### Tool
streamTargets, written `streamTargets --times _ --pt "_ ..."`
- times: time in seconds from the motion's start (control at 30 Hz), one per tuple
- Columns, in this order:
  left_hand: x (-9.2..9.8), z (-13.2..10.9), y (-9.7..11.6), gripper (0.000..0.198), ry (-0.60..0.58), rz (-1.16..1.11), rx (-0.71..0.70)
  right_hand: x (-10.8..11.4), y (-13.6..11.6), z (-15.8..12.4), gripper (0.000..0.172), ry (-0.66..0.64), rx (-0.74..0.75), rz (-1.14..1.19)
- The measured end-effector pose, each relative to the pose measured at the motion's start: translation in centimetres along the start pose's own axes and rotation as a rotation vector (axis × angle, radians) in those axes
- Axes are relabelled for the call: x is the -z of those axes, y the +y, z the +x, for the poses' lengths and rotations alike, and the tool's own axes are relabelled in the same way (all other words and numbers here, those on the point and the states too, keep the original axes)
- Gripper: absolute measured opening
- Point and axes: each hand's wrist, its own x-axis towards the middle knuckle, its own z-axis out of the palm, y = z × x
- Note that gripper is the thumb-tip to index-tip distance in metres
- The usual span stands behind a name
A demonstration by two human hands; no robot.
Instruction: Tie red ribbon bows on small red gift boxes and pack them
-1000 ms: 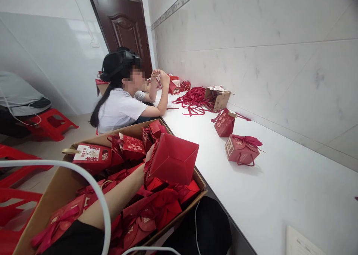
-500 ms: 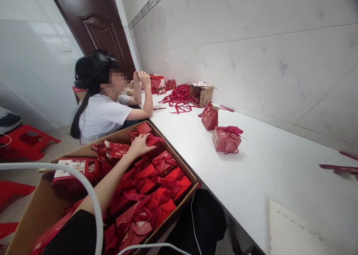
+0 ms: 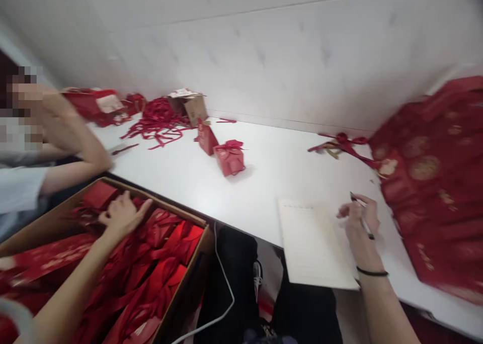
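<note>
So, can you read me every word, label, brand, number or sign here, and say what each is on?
None can be read; these show marks:
Pad: faint marks along its top, too blurred.
Red packaging at right: pale and gold printing, too blurred.
Long red box in the carton: pale characters, too blurred.
Bow-topped box: marks too small and blurred.

We're looking out from the wearer's head, one wide view facing forward and steeply down, past the wearer's own legs and across the white counter to the tiled wall; the carton looms close at lower left, the notepad is near right of centre, and motion blur softens the picture.
</note>
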Motion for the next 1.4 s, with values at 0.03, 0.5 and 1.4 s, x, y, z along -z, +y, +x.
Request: streamTargets --times 0.03,0.5,1.4 --pt "0.9 0.2 1.1 0.073 0.125 -0.009 0.016 0.1 0.2 0.1 0.047 -0.033 0.003 0.009" --pt "0.6 -8.2 36.0 0.026 -0.281 -0.295 -1.385 0.8 -1.9 -0.1 0.023 -0.076 -0.091 0.300" --pt "-6.1 -8.5 41.8 0.021 -0.509 -0.528 -1.434 -3.2 0.3 1.5 0.034 -0.248 -0.136 0.020"
